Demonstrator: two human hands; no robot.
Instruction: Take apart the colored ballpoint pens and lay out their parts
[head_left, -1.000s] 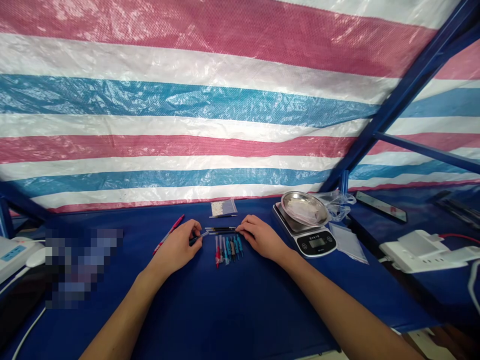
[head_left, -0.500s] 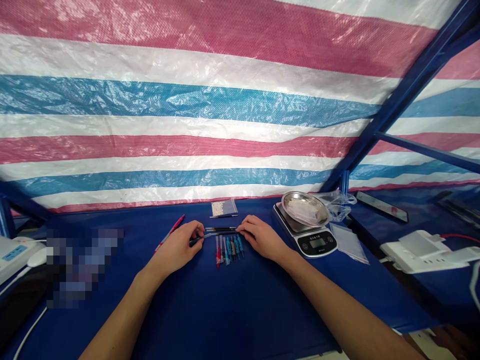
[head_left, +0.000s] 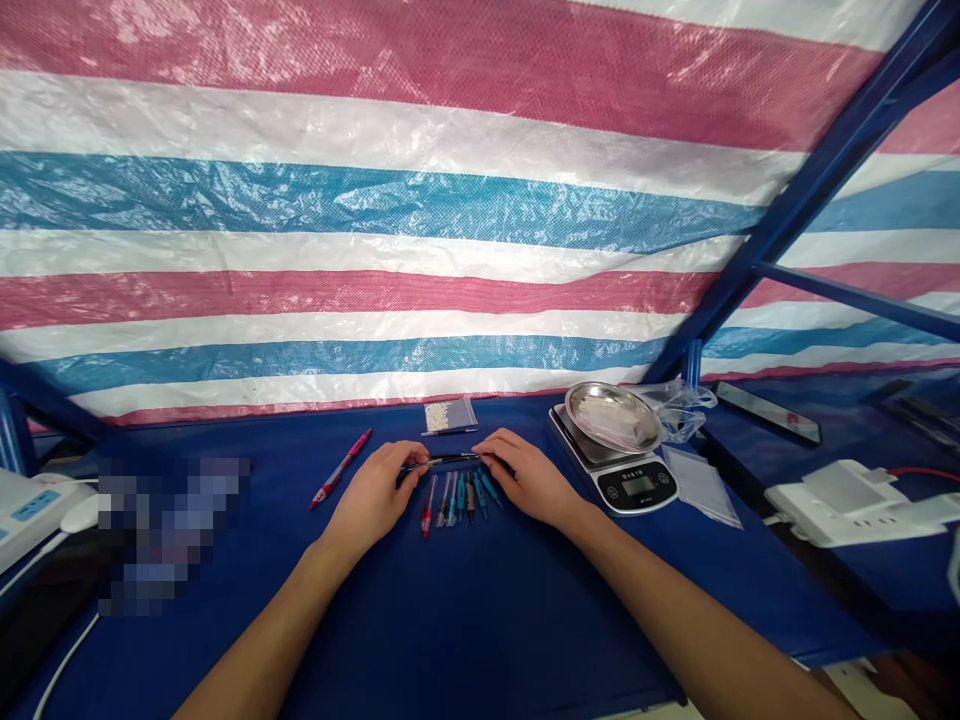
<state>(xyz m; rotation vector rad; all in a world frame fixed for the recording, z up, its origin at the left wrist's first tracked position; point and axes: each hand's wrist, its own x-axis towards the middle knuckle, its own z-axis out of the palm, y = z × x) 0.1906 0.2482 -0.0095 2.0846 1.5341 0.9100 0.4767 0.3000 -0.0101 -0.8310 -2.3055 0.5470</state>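
Observation:
My left hand is closed, thumb and fingertips pinched on a slim dark pen piece that they mostly cover. Facing it, my right hand pinches the right end of the thin dark pen refills lying between the hands. Just below them is a row of pen barrels: a clear one with a red end, clear ones, a grey one and blue ones. Left of my left hand lies a red pen.
Behind the hands lie a small bag of white pieces and another slim refill. To the right stands a digital scale with a metal bowl, beside plastic bags. A phone and white power strip are farther right.
My left hand has moved right, closer to the refills and my right hand. The barrels in the row have spread apart slightly. My right hand stays nearly in place.

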